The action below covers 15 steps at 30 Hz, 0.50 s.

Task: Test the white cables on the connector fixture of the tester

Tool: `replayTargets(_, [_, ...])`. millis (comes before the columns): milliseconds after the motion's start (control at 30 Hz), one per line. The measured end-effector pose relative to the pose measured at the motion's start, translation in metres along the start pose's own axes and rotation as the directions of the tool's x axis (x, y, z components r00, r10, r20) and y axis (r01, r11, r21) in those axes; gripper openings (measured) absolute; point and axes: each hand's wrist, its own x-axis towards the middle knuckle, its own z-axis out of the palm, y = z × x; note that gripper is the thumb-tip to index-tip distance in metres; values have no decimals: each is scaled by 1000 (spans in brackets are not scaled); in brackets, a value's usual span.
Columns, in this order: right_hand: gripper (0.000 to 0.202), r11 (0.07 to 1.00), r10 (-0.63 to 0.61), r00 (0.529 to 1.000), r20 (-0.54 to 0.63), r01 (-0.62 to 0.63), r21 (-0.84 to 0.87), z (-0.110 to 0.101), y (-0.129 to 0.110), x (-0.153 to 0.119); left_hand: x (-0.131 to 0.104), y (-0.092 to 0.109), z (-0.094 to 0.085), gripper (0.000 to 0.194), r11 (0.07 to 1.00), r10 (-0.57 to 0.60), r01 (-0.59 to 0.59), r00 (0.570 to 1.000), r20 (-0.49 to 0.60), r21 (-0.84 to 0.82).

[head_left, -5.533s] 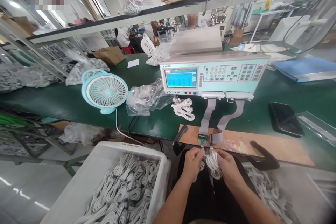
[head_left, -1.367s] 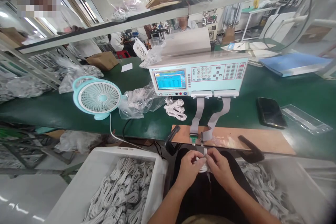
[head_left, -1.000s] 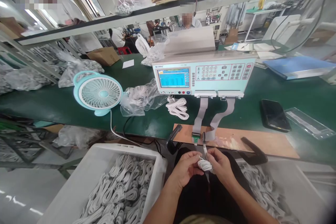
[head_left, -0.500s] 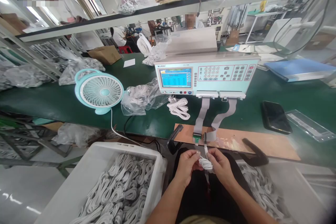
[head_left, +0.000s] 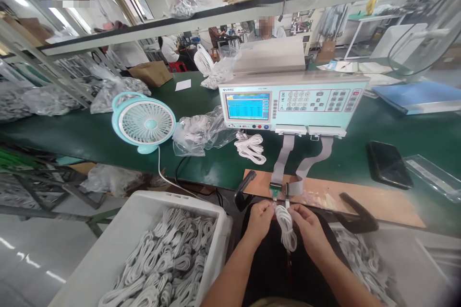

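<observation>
A coiled white cable (head_left: pixel 286 230) hangs between my two hands, its loops drooping over my lap. My left hand (head_left: pixel 262 220) pinches one end of it right at the small green adapter board (head_left: pixel 275 192). On the other side, my right hand (head_left: pixel 306 223) has its fingers closed on the other cable end, just below the second dark connector (head_left: pixel 287 189). Fingers hide the plug tips, so I cannot tell whether they are fully seated. Grey ribbon cables (head_left: pixel 283 158) run from both connectors up to a tester (head_left: pixel 291 103) with a lit blue screen.
Left of my lap stands a white bin (head_left: pixel 151 201) of coiled cables; another bin (head_left: pixel 399 259) is at right. A wooden board (head_left: pixel 324 194) with black clamps (head_left: pixel 245 191) lines the table edge. A fan (head_left: pixel 146 122), bagged cables (head_left: pixel 200 132) and a phone (head_left: pixel 389 164) lie on the table.
The cable coil has swung from being gathered between my fingers to hanging down. My hands have moved slightly up to the connectors. The tester's screen display differs, and the view has shifted a little.
</observation>
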Motion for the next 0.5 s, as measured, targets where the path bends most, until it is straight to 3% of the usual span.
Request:
replayTargets(333, [25,997,-40,999,33,42,-60,-4,2,5,0,-10,19,34,989,-62,39,984,-164,-143])
replayTargets(500, [31,984,-65,997,30,70,-166,-15,7,7,-2,-14,29,33,991,-125,105,959,-255,-87])
